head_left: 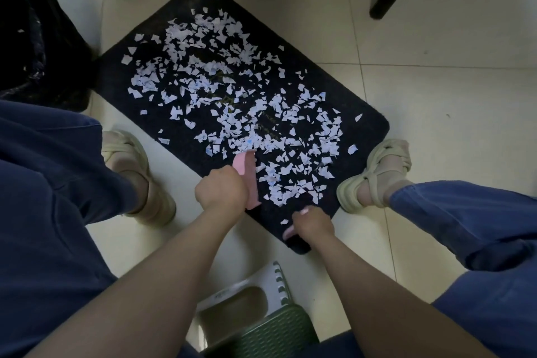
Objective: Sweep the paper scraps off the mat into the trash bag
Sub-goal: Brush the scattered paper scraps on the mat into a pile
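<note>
Black trash bag [35,38] far left beside mat [366,128] corner, few white flecks inside. Left hand [220,189] fisted round pink scoop [249,180], edge on mat. Paper scraps [247,136] strewn across mat. Right hand [314,227] low, fingers curled round pink handle [289,232].

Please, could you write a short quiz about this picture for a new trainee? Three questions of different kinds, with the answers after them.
1. True or false: most of the paper scraps lie on the mat.
2. Where is the trash bag?
A. on the floor beside the mat's far left corner
B. beside the person's right foot
C. under the green stool
3. Fill the gap: the tool in the left hand and the handle in the right hand are both ___ in colour.

Key: 1 true; 2 A; 3 pink.
</note>
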### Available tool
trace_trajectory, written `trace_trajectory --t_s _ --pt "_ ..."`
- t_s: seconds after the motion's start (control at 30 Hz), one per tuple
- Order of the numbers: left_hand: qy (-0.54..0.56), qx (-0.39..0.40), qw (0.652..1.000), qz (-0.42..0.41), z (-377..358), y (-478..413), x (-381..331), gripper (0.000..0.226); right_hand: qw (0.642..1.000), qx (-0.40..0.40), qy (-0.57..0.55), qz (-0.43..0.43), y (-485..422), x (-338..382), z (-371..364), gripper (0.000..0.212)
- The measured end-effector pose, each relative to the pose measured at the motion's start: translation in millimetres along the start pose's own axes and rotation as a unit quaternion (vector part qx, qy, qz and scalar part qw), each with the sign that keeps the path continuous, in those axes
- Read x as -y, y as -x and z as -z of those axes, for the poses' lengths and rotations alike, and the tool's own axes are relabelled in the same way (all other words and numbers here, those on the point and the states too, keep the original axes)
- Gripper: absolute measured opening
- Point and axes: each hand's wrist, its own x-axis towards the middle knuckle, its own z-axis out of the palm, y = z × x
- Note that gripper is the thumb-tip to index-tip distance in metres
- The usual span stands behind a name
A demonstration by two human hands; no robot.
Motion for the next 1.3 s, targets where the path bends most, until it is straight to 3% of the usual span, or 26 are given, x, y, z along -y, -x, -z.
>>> trace_trajectory --t_s 0.1,0.17,0.27,0.37,0.47,0.57,0.73,0.83,0.97,1.03,1.1,1.17,1.23,1.3 --pt "-0.015 0.003 1.0 -0.008 1.8 2.8 -3.9 0.033 0.994 -0.034 -0.05 0.089 1.9 8.0 -6.7 0.018" --pt "-0.015 -0.003 1.0 -0.021 3.4 6.9 -6.4 0.031 0.992 -0.07 -0.045 0.094 7.3 11.5 -5.9 0.018" --pt "-0.005 -0.03 0.998 -0.055 10.1 16.7 -16.6 0.031 0.992 -0.128 -0.003 -0.002 10.9 -2.8 6.4 0.033" --pt "0.0 -0.038 0.996 -0.081 11.4 24.1 -31.6 0.043 0.988 -0.069 0.016 -0.134 11.0 -39.6 19.3 0.047" --pt "-0.026 -0.002 0.994 -0.102 4.6 30.9 -39.9 0.042 0.982 -0.007 0.035 -0.185 13.7 -81.7 12.5 0.053" --pt "-0.047 0.027 0.993 -0.103 -3.1 34.0 -36.0 0.03 0.986 0.048 -0.068 -0.143 19.3 -97.0 -2.5 0.036" --pt "-0.018 0.029 0.997 -0.075 0.3 31.4 -32.9 0.04 0.964 -0.013 -0.265 -0.024 27.4 -68.0 15.0 0.012" --pt "-0.008 0.026 0.998 -0.062 0.0 28.9 -28.3 0.04 0.973 -0.077 -0.217 0.021 32.1 -61.7 21.8 0.014" --pt "-0.001 0.014 0.998 -0.056 3.1 28.8 -22.8 0.038 0.968 -0.204 -0.105 -0.098 30.6 -56.1 29.6 0.025" --pt "0.001 0.009 0.999 -0.053 6.2 28.4 -21.0 0.039 0.976 -0.138 -0.063 -0.156 26.3 -63.5 30.2 0.03" --pt "-0.001 0.007 0.999 -0.051 8.1 28.5 -20.2 0.038 0.988 -0.044 -0.02 -0.146 18.6 -72.5 22.3 0.03" --pt "-0.004 0.006 0.999 -0.049 8.0 27.7 -19.1 0.035 0.991 -0.044 -0.096 -0.084 15.9 -69.4 15.8 0.024" --pt "-0.004 0.006 0.999 -0.049 7.1 27.4 -18.4 0.035 0.964 -0.087 -0.253 -0.006 19.2 -55.6 15.6 0.021" --pt "0.001 0.006 0.999 -0.051 7.6 28.2 -18.9 0.038 0.95 -0.146 -0.274 0.033 22.7 -45.1 23.0 0.021"
